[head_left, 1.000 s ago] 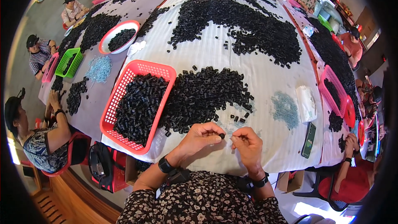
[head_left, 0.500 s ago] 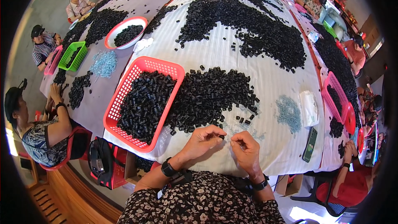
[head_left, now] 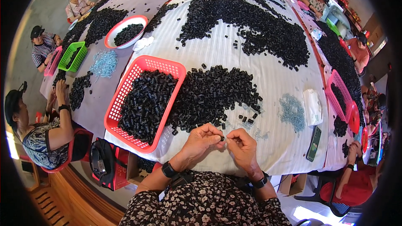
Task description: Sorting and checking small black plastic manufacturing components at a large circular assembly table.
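My left hand (head_left: 200, 145) pinches a small black plastic cylinder (head_left: 221, 138) between thumb and fingertips. Up against that piece, my right hand (head_left: 243, 147) has its thumb and forefinger pressed together; whatever they grip is too small to make out. Just beyond my hands spreads a pile of similar black cylinders (head_left: 213, 92), with a few loose ones near its right edge. Left of the pile, a red plastic basket (head_left: 179, 84) holds many more of them. To the right of my hands lies a heap of thin pale-blue pieces (head_left: 292, 113).
Next to the blue heap are a white tissue pack (head_left: 313, 107) and a dark phone (head_left: 313, 144). A larger black pile (head_left: 251, 21) covers the far table. On the left stand a red-rimmed bowl (head_left: 138, 45) and a green basket (head_left: 71, 65). Several people sit around the table.
My right hand has moved left and a little up, so its fingertips now meet the black cylinder in my left hand. The left hand has risen slightly.
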A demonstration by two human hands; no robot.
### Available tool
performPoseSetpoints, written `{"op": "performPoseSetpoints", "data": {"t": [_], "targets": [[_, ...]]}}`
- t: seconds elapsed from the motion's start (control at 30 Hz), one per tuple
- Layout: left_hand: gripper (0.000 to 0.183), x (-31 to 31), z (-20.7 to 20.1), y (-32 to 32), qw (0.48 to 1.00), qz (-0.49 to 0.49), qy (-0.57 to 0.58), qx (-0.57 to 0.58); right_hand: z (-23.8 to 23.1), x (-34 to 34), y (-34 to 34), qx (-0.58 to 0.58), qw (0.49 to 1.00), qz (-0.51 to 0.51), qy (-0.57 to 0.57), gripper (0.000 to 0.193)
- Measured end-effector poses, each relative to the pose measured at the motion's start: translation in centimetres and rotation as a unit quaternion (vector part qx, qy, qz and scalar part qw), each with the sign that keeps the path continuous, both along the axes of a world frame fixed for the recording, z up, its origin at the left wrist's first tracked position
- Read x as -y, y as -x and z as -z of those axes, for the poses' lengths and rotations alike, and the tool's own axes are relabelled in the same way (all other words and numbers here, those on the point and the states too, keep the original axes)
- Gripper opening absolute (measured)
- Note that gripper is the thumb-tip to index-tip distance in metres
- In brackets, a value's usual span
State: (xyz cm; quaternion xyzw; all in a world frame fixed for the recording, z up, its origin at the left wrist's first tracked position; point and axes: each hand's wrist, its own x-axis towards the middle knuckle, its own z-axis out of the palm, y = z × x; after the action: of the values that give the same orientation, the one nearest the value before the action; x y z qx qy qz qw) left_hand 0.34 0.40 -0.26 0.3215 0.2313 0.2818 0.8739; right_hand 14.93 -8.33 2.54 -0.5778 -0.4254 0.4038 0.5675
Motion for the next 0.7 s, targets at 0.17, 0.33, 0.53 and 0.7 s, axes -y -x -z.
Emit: {"op": "performPoseSetpoints", "data": {"t": [0.17, 0.33, 0.53, 0.7], "targets": [[0.008, 0.0, 0.5, 0.2, 0.998, 0.021, 0.013, 0.050, 0.2, -0.1, -0.2, 0.025, 1.000, -0.005, -0.007, 0.005], [0.007, 0.5, 0.6, 0.8, 0.999, 0.052, -0.005, 0.000, -1.0, 0.7, 0.1, 0.183, 0.981, -0.059, 0.009, 0.007], [0.008, 0.6, 1.7, 2.2, 0.991, 0.131, -0.008, 0.011, -0.6, 1.5, -0.3, -0.051, 0.980, -0.131, 0.141, 0.007], [0.008, 1.1, 3.2, 2.6, 0.980, 0.199, -0.023, 0.011, 0.4, 1.6, -1.5, -0.104, 0.951, -0.232, 0.175, 0.011]]}}
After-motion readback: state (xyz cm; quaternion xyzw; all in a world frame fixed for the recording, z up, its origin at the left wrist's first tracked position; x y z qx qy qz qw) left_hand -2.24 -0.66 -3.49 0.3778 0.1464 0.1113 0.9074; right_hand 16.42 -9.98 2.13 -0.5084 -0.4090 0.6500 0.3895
